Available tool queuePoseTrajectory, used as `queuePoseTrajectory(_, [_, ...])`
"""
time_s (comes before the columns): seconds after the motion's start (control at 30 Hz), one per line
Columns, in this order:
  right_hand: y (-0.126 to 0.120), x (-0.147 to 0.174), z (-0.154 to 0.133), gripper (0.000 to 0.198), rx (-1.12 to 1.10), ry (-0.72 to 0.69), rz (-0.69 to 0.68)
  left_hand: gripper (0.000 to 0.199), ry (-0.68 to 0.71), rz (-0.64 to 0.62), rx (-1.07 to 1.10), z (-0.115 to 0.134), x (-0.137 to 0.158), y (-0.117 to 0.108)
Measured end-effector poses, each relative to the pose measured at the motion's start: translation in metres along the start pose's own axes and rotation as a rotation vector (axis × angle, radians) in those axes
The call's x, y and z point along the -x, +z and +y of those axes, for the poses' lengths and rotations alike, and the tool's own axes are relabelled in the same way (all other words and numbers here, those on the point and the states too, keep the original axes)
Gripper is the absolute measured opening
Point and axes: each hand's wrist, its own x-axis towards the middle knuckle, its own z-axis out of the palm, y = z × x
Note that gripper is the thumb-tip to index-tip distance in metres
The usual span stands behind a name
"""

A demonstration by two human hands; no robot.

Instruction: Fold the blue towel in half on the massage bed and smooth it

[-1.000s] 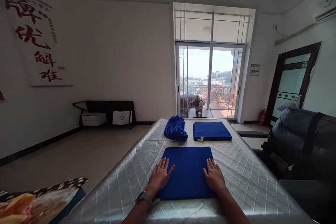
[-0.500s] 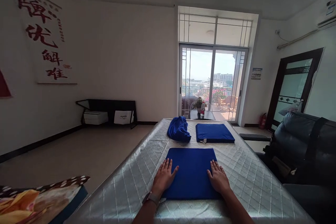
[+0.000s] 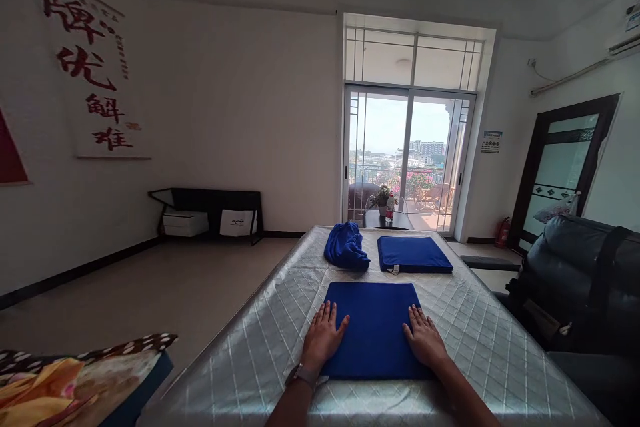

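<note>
A flat blue folded cloth [image 3: 376,337] lies squared up on the silver quilted table cover [image 3: 260,347], close to me. My left hand [image 3: 323,337] rests flat along its left edge, fingers extended and the thumb on the fabric. Along the right edge lies my right hand [image 3: 424,337], likewise flat with the thumb pointing inward. Neither hand grips anything. Beyond the cloth, a crumpled blue cloth [image 3: 346,247] sits in a heap at the left. Beside it is a neat stack of folded blue cloth [image 3: 415,254] with a white tag at its front edge.
A dark padded chair [image 3: 575,287] stands against the table's right side. At lower left is a patterned cushion or bedding [image 3: 75,380]. Past the far end are a small table [image 3: 373,219] with a plant and bottle [image 3: 389,208], then a sliding glass door [image 3: 415,167].
The whole view has shifted slightly, so everything sits a little farther right. Both hands stay flat on the cloth's sides, and the cloths look unchanged.
</note>
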Motion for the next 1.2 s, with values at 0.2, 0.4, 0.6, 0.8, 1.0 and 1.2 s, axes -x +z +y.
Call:
queuePoseTrajectory(0.2, [-0.007, -0.003, 0.001, 0.073, 0.003, 0.005, -0.047, 0.084, 0.0, 0.024, -0.005, -0.002, -0.002, 0.004])
queuePoseTrajectory(0.4, [-0.017, -0.022, -0.003, 0.07, -0.014, 0.013, -0.058, 0.08, -0.006, 0.012, -0.014, -0.001, -0.002, 0.002])
queuePoseTrajectory(0.6, [-0.015, -0.053, -0.006, 0.069, -0.002, 0.004, -0.008, 0.081, -0.005, 0.005, -0.034, -0.003, -0.003, 0.005])
queuePoseTrajectory(0.8, [0.0, -0.066, 0.004, 0.068, 0.006, -0.018, 0.02, 0.084, -0.017, -0.021, -0.028, -0.007, -0.01, 0.011])
queuePoseTrajectory(1.0, [0.0, -0.066, 0.005, 0.067, -0.028, -0.013, 0.021, 0.082, -0.073, -0.007, -0.057, -0.014, -0.015, 0.018])
queuePoseTrajectory(1.2, [-0.003, -0.066, 0.007, 0.064, -0.08, -0.033, 0.029, 0.079, -0.066, -0.027, -0.107, -0.022, -0.018, 0.019])
